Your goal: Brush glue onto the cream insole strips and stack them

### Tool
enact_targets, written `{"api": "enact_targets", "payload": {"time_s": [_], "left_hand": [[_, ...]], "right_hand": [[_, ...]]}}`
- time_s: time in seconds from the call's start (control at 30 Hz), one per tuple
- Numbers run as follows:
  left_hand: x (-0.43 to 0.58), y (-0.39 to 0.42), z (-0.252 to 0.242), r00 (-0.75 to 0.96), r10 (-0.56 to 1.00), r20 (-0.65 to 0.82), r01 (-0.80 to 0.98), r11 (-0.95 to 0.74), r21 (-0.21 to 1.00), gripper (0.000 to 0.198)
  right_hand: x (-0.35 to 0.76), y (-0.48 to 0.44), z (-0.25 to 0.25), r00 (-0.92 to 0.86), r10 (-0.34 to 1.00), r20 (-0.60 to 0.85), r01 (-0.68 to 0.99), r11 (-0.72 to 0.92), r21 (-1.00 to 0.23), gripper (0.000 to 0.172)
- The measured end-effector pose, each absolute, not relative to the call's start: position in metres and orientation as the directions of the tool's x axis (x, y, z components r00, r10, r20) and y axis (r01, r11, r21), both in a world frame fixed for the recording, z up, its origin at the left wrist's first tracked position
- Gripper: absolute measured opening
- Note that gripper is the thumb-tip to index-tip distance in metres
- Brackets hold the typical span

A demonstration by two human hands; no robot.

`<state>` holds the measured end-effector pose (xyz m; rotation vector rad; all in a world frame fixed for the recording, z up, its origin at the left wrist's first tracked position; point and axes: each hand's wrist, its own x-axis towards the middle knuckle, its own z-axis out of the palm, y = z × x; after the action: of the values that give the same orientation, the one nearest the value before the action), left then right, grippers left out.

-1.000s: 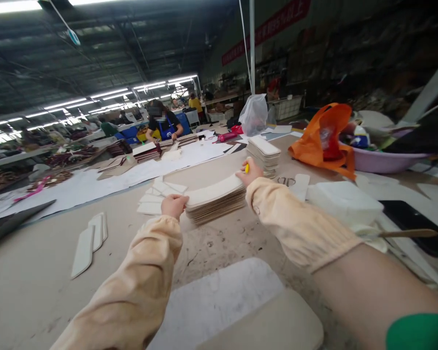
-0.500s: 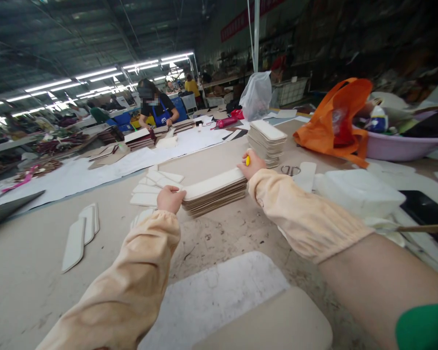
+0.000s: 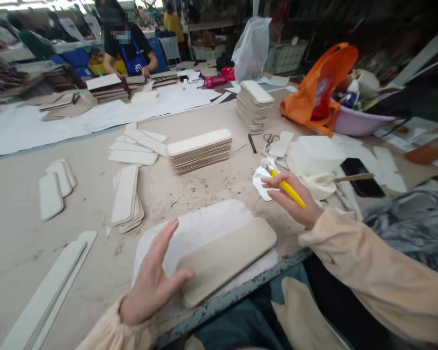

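My left hand [image 3: 154,282] lies flat with fingers stretched out on the left end of a beige rounded board [image 3: 226,255], which rests on a white pad [image 3: 200,226] at the table's near edge. My right hand [image 3: 290,197] hovers above the table to the right of the board, fingers closed on a yellow tool [image 3: 286,187] with a white tip. A crumpled white piece [image 3: 261,181] lies just under that hand. Farther back sits the stack of cream strips [image 3: 199,150].
A taller stack of pieces [image 3: 253,104], scissors [image 3: 269,139], an orange bag [image 3: 317,90], a purple basin [image 3: 357,124], a black phone [image 3: 361,176] and a brush [image 3: 345,179] lie to the right. Loose cream strips [image 3: 127,194] are scattered left. A person [image 3: 126,46] works across the table.
Both hands left the far stack of cream strips and drew back to the near edge. The left hand now rests on the beige board. The view has tilted down.
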<state>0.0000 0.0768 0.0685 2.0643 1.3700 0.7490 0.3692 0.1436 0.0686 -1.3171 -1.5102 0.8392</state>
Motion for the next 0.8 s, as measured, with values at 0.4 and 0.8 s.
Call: {"api": "enact_targets", "payload": {"time_s": [0.4,0.8], "left_hand": [[0.012,0.020,0.007,0.379,0.899,0.222,0.653,-0.429,0.625,0.107],[0.004,0.015,0.012,0.307,0.906,0.291,0.571,-0.420,0.705,0.099]], "right_hand": [[0.337,0.070,0.032,-0.019,0.995,0.093,0.518,0.090,-0.851,0.028],[0.322,0.052,0.053,0.067,0.945,0.320,0.653,0.201,-0.730,0.026]]}}
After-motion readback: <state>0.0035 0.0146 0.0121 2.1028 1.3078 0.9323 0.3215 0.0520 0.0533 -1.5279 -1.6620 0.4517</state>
